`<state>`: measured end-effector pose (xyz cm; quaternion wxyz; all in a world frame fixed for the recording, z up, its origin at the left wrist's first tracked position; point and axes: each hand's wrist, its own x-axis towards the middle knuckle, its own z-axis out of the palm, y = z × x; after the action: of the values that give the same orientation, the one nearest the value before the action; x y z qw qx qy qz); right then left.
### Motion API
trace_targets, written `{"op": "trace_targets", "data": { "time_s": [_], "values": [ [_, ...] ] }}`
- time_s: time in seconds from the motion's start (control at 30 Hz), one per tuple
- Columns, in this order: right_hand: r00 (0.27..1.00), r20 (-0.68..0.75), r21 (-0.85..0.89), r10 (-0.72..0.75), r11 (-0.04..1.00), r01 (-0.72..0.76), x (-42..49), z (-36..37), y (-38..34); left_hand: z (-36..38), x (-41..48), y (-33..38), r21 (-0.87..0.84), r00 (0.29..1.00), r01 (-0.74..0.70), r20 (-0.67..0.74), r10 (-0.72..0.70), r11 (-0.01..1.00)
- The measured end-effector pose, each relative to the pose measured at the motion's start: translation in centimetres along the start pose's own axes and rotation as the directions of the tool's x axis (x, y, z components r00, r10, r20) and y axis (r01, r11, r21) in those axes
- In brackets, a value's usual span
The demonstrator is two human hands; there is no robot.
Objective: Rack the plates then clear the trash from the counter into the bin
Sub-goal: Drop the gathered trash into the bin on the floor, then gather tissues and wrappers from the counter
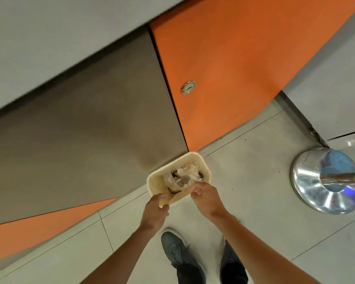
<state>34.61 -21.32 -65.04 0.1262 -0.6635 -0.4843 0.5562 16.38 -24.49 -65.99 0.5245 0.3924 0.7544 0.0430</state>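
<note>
1. Left hand (155, 211) reaches forward and down on a straight bare arm. Its fingers curl over the near left corner of the bin (155, 182) and grip the rim.
2. Right hand (206, 199) comes in beside it, the two hands close but apart. Fingers are bent, with the tips pinching the near edge of the trash (182, 176) just over the bin's near rim.
3. The bin is cream, a rounded rectangle seen from above, mouth open to the camera. Its far corner sits against the foot of the cabinet, right where two panels meet.
4. The trash is inside the bin: a crumpled wad of clear plastic with pale scraps and dark purple-brown bits in it. It fills the middle, with bare cream wall showing on the left.
5. The counter (49, 37) runs grey across the top left. Below it, the brown panel (80, 130) drops to the floor behind the bin's left side.
6. The orange door (234, 68) stands to the right of that seam, with a round metal lock (188, 87) above the bin.
7. Pale floor tiles (254, 181) lie open to the right of the bin and around the grey shoe (176, 253) below the hands.
8. Far right, well apart from the bin, a shiny domed base (307, 181) sits on the floor, and its pole (342, 177) rises toward the camera.
</note>
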Motion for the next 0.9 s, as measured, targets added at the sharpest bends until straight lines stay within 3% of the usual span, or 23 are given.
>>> {"op": "trace_targets", "data": {
  "time_s": [0.07,0.2,0.43,0.67,0.77,0.9],
  "values": [
    [1.0,0.006,-0.016,-0.013,1.0,0.013,-1.7,-0.6,-1.6,-0.5,-3.0,1.7,-0.204,0.999,0.017,-0.026,-0.022,0.979],
    [0.997,0.018,-0.001,-0.07,0.998,0.07,-5.9,-2.4,-5.3,-2.2,-8.7,5.5,-0.338,0.994,-0.047,-0.106,0.012,0.94],
    [0.99,0.09,0.085,-0.109,0.991,0.102,-14.7,-7.7,-13.8,-6.9,-19.7,12.4,-0.466,0.972,-0.149,-0.229,0.044,0.872],
    [0.93,0.21,0.0,-0.303,0.951,0.31,-23.1,-14.0,-23.4,-11.1,-30.4,19.0,-0.511,0.907,-0.34,-0.401,0.131,0.79],
    [0.904,0.167,0.048,-0.393,0.919,0.391,-25.8,-16.3,-27.7,-13.2,-34.6,21.0,-0.359,0.82,-0.463,-0.521,0.237,0.81],
    [0.832,0.141,-0.001,-0.536,0.841,0.541,-28.0,-17.6,-33.7,-18.5,-38.3,22.1,-0.036,0.575,-0.533,-0.748,0.331,0.845]
  ]
}}
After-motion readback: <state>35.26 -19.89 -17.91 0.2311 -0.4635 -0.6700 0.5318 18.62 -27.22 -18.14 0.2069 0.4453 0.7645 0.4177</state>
